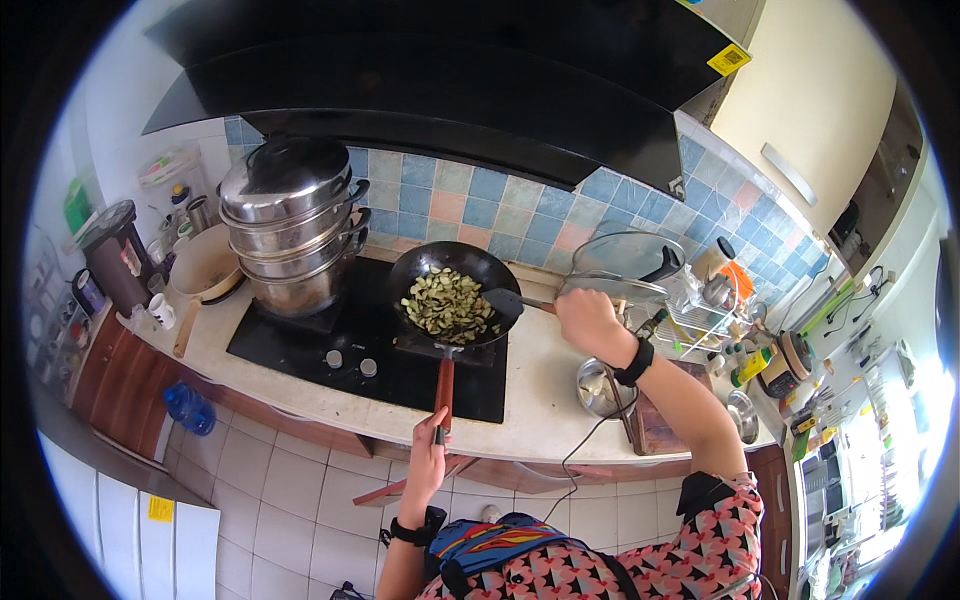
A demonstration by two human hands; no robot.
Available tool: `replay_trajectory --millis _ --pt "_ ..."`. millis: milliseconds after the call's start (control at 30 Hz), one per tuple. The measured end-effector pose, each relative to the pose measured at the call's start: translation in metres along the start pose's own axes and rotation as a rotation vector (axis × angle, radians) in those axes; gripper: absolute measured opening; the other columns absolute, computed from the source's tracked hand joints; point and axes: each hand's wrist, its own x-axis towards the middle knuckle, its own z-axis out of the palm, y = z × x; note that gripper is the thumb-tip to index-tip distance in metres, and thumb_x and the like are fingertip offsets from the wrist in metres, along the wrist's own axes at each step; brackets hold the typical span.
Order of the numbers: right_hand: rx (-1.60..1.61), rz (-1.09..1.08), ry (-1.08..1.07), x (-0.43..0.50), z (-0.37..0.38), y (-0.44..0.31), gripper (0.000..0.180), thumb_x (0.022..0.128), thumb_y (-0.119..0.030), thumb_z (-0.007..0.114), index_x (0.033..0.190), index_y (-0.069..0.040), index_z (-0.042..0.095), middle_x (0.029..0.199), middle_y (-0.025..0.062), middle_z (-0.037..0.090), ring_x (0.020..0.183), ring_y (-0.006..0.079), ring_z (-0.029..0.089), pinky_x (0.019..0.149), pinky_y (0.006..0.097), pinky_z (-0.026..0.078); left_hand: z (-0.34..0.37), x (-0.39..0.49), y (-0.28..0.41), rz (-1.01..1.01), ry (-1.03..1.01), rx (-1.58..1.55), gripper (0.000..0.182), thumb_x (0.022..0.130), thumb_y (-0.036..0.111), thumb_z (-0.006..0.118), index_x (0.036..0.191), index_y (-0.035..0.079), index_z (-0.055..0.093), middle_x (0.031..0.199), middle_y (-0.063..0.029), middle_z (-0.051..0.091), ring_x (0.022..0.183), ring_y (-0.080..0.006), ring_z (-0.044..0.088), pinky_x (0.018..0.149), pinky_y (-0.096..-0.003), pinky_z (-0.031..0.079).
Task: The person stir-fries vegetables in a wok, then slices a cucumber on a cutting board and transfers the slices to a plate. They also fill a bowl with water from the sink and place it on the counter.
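My left hand (429, 461) grips the reddish-brown wooden handle (445, 386) of a black wok (412, 262). The wok sits over the right burner of a black glass gas hob (315, 375). Inside it lie many small pieces of chopped green-and-pale vegetable (444, 304), perhaps eggplant. My right hand (592, 322) is closed around the handle of a dark wok spatula (502, 302). The spatula's blade is inside the wok at its right wall, beside the vegetable pieces.
A stacked metal steamer (289, 232) stands on the left burner. Right of the hob are a metal bowl (598, 388), a wooden cutting board (671, 412), glass lids (626, 255) and a wire rack (697, 322). A black range hood (420, 82) hangs above. A drawer (420, 480) appears open below.
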Motion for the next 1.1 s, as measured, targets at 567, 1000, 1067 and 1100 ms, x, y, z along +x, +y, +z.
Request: replay_trajectory --millis 567,1000,1067,1100 --pt "-0.230 0.023 0.099 -0.005 0.002 -0.012 0.009 0.076 -0.014 0.063 0.076 -0.012 0.072 0.078 0.0092 0.067 0.078 0.0245 0.067 0.060 0.0334 0.052 -0.042 -0.038 0.014 0.015 -0.054 0.004 0.040 0.101 0.014 0.032 0.138 0.013 0.048 0.127 -0.0112 0.044 0.089 -0.0154 0.061 0.075 -0.0254 0.051" --pt "1.210 0.507 0.470 -0.158 0.105 -0.099 0.025 0.092 -0.022 0.057 0.109 -0.006 0.063 0.074 0.0215 0.061 0.068 0.0345 0.062 0.061 0.0405 0.047 -0.039 -0.065 0.020 -0.055 -0.026 0.080 0.045 0.103 0.034 0.029 0.126 0.004 0.054 0.097 -0.0109 0.063 0.075 -0.0152 0.062 0.065 -0.0262 0.047" --pt "1.245 0.721 0.412 -0.204 0.117 -0.086 0.024 0.094 -0.023 0.056 0.107 -0.004 0.063 0.074 0.0202 0.062 0.068 0.0326 0.063 0.061 0.0404 0.048 -0.021 -0.063 0.027 -0.041 -0.132 0.139 0.038 0.103 0.030 0.032 0.117 0.004 0.056 0.089 -0.0084 0.061 0.069 -0.0130 0.060 0.062 -0.0255 0.046" --pt "1.256 0.812 0.386 -0.229 0.125 -0.078 0.024 0.094 -0.023 0.056 0.106 -0.004 0.062 0.074 0.0196 0.062 0.068 0.0317 0.063 0.061 0.0404 0.048 -0.008 -0.064 0.029 -0.037 -0.180 0.165 0.035 0.103 0.028 0.033 0.113 0.004 0.057 0.085 -0.0072 0.061 0.066 -0.0119 0.058 0.061 -0.0251 0.046"
